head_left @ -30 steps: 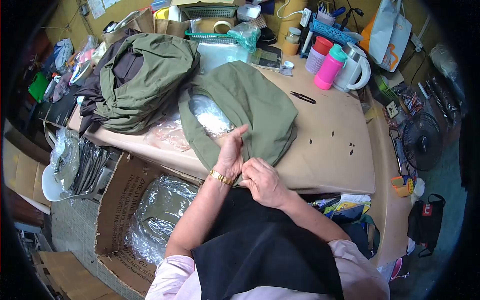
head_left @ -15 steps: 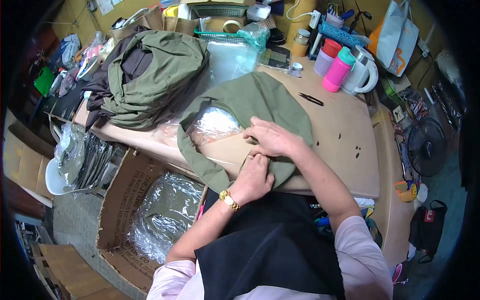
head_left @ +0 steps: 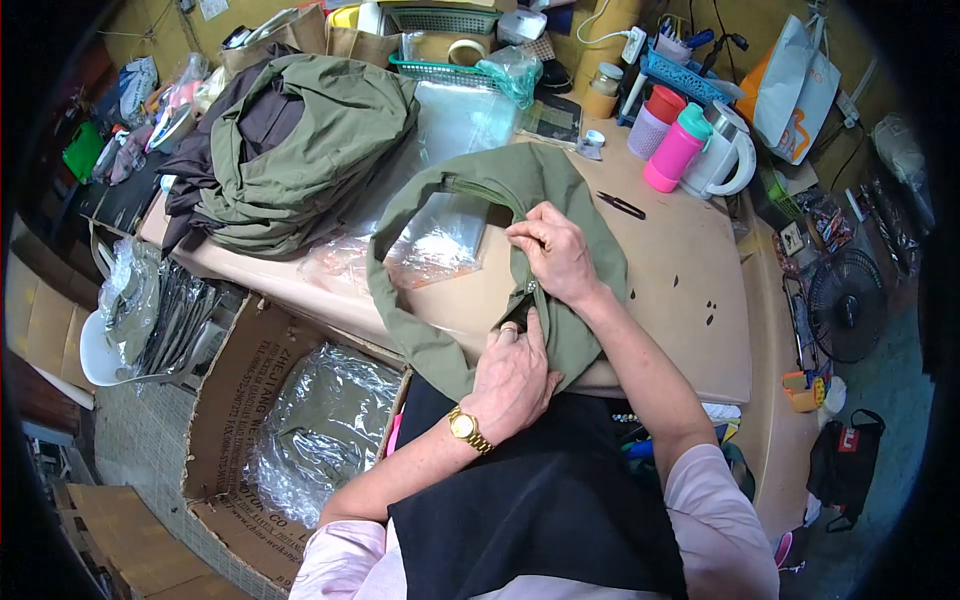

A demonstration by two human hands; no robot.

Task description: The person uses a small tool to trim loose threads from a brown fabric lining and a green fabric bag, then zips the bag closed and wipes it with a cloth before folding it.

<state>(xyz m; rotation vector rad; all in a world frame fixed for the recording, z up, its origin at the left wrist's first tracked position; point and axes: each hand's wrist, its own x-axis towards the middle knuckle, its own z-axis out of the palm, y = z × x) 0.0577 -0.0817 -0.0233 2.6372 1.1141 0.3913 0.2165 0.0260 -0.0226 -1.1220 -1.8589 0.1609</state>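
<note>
An olive-green fabric item (head_left: 590,210) with a long looped strap lies on the tan table in front of me. My right hand (head_left: 556,252) pinches the edge of its opening, near a zipper. Below it, my left hand (head_left: 512,372), with a ring and a gold watch (head_left: 465,427) at the wrist, grips the lower end of the opening, some fingers inside a dark gap. Through the loop, clear plastic bags (head_left: 440,240) show on the table.
Olive and dark fabric items (head_left: 310,150) are heaped at the left. Small black scissors (head_left: 621,205), a pink bottle (head_left: 676,150) and a kettle (head_left: 722,155) are at the right. A cardboard box (head_left: 215,420) with plastic-wrapped goods stands at the lower left.
My right hand has moved up and right along the opening, which now shows its zipper. My left hand has turned, with its fingers at the gap. The strap loop is wider and rounder.
</note>
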